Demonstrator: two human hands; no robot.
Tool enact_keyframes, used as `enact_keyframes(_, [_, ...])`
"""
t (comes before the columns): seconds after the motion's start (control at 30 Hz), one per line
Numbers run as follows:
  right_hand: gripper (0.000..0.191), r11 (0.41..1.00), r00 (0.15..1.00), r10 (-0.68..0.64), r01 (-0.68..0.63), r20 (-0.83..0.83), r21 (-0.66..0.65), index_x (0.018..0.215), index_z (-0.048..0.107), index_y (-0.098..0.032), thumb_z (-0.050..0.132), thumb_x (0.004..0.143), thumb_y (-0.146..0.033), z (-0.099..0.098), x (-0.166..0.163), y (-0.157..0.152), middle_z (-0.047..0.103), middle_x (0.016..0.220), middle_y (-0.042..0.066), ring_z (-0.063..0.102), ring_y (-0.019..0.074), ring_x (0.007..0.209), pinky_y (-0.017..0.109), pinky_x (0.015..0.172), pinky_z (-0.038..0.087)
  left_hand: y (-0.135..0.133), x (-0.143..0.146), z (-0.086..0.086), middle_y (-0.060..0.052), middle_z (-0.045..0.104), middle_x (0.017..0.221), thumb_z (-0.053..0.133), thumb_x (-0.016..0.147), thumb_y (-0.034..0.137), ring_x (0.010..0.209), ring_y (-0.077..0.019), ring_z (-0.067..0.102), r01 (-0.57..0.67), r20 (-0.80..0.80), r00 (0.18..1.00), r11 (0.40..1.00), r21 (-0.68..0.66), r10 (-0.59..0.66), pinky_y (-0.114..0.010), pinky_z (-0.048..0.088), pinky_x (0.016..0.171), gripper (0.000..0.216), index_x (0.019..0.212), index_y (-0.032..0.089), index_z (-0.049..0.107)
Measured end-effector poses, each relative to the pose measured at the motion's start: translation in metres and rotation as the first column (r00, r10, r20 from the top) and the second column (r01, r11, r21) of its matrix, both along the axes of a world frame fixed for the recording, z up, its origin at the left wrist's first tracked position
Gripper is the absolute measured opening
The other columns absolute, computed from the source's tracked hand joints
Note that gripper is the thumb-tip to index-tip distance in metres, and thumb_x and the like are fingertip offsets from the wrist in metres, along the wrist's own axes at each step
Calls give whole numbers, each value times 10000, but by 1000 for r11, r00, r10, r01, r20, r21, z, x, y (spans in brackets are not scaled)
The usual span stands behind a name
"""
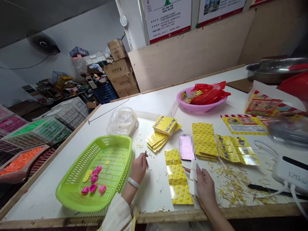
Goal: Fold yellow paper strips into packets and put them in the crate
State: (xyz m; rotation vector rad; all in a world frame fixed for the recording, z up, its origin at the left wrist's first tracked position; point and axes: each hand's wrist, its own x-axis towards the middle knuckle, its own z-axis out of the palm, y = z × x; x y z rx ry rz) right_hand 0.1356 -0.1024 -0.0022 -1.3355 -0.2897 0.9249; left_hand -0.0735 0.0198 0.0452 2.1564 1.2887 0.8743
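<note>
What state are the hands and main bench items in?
Left hand: curled, grip unclear
Right hand: holding white card
Green basket: upright, pink and yellow pieces inside
Yellow strip: unfolded, lying flat
Phone: screen lit
Power unit: cables attached
Pink basin: upright, holding red bag

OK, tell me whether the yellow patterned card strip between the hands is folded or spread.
Spread: the yellow patterned card strip lies opened on the white table, its panels showing end to end.
</note>
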Motion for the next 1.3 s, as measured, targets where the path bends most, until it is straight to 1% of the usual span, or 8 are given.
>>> enact_keyframes(0.1, [406,999,1000,3,-3,2,-53,754,470,-231,552,755,-629,2,3,-3,726,750,74,642,219,570,315,505,510,-29,17,-5,-23,641,778,394,922,309,727,-145,607,218,-21,976,975,-37,-219,-267,486,708,218,982,213,580])
enact_keyframes(0.17, [409,997,999,34,-33,19,-70,760,479,-229,552,746,-631,3,3,-3,723,735,76,637,218,554,315,491,504,-42,36,-13,-68,638,954,516,849,282,917,-178,590,390,-47,919,920,-35,-392,-295,488,828,184,991,203,602])
enact_keyframes(0.27, [416,994,996,82,-78,38,-81,749,469,-233,554,731,-639,0,2,0,721,729,72,623,211,531,326,496,509,-49,54,-25,-112,595,1039,624,729,226,993,-220,544,497,-78,865,868,-10,-496,-343,484,876,318,1042,169,605])
enact_keyframes(0.6, [469,973,970,185,-159,158,-165,653,450,-236,550,704,-692,-20,5,6,674,588,50,580,206,495,314,461,472,-45,60,-45,-92,611,935,696,654,224,862,-209,560,477,-74,878,875,76,-472,-341,511,776,212,858,176,660])
enact_keyframes(0.93, [503,955,930,249,-188,271,-231,658,445,-231,465,739,-727,-23,7,5,693,654,67,580,203,548,301,512,462,-48,64,-59,-77,623,922,660,663,170,839,-193,537,478,-165,878,846,238,-450,-315,512,743,98,761,170,651])
enact_keyframes(1.1, [497,958,897,234,-146,375,-249,639,463,-235,462,741,-721,-22,7,7,644,556,44,559,203,526,298,496,435,-49,66,-56,-74,624,909,595,712,127,834,-185,528,479,-142,877,860,174,-460,-322,498,759,63,704,172,638])
enact_keyframes(1.2, [497,955,887,242,-147,394,-256,640,464,-237,444,750,-720,-21,6,8,640,551,41,559,201,525,297,500,431,-51,66,-50,-78,619,910,524,786,123,852,-182,531,445,-76,895,892,73,-440,-337,484,790,162,663,168,621])
enact_keyframes(1.3, [500,958,883,237,-143,405,-248,641,462,-237,436,751,-724,-19,6,8,647,562,46,558,200,525,297,500,428,-52,64,-45,-80,604,918,418,881,136,874,-170,538,396,-31,918,918,12,-396,-329,481,797,282,707,164,638])
